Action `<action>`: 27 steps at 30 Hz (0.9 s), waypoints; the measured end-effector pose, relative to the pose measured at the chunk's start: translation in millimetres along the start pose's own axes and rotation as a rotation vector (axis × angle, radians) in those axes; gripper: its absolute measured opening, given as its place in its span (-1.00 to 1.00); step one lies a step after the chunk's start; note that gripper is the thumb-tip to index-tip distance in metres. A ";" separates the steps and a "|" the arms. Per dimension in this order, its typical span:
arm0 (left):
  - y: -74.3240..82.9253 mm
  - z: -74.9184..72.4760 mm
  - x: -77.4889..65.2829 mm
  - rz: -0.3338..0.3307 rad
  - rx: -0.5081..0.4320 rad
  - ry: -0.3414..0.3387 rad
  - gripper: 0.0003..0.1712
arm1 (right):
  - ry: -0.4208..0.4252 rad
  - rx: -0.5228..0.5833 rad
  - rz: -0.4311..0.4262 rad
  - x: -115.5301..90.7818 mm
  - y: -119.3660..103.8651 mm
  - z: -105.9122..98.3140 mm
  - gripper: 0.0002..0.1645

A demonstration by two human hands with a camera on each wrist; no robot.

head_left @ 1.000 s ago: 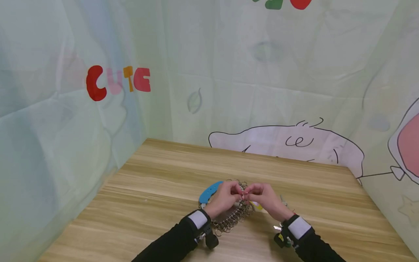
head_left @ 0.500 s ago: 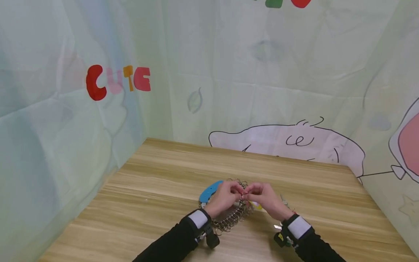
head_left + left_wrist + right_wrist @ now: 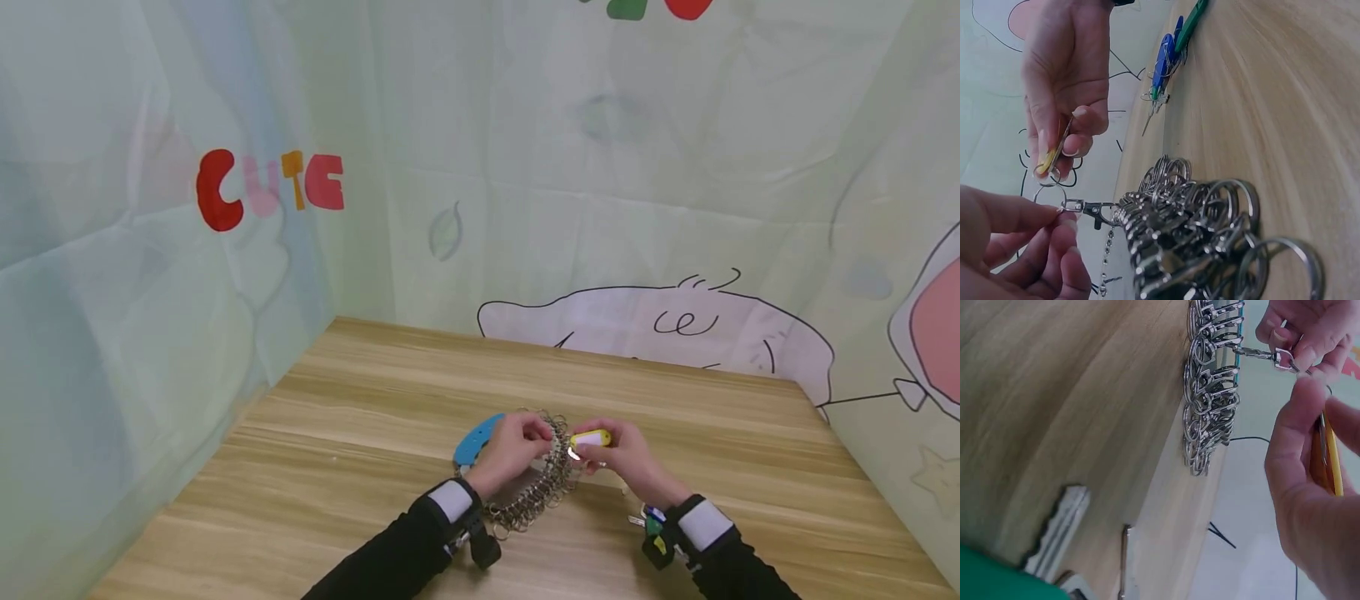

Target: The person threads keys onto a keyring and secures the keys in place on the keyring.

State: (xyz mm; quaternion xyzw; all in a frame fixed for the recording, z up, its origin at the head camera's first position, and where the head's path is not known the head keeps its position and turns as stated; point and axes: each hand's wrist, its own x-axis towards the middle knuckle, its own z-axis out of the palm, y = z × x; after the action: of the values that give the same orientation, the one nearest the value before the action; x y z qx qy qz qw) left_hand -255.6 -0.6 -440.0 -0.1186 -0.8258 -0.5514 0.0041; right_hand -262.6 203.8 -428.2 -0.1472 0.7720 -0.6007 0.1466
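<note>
My left hand (image 3: 513, 450) pinches the split ring (image 3: 1046, 192) of a swivel snap hook (image 3: 1094, 209), which hangs out from a dense row of metal hooks and rings (image 3: 547, 487). That row sits along a curved band with a blue section (image 3: 476, 439) on the table. In my right hand (image 3: 630, 457), thumb and fingers grip a yellow key tag (image 3: 592, 439) with a white label, and a thin metal key (image 3: 1063, 140) lies against it. The tag's small ring (image 3: 1044, 170) is right at the split ring in the left wrist view.
More keys with blue tags (image 3: 1161, 65) and green tags (image 3: 1191, 25) lie on the wooden table (image 3: 360, 392), to the right near my right wrist. A bare key blade (image 3: 1060, 528) shows there. Printed cloth walls (image 3: 600, 167) stand along the table's back and sides.
My right hand has drawn a little to the right, away from the left fingers, and the yellow tag now shows upright in it. The left hand keeps its place.
</note>
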 end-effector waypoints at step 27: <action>-0.9 5.0 4.8 0.035 -0.022 -0.072 -0.93 | 0.062 0.094 0.058 -0.2 2.0 -5.1 -0.61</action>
State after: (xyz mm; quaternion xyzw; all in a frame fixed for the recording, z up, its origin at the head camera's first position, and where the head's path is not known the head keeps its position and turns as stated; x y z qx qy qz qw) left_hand -259.8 4.6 -442.1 -0.1528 -0.8171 -0.5556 -0.0176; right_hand -264.6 208.9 -429.0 -0.0993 0.7510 -0.6361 0.1467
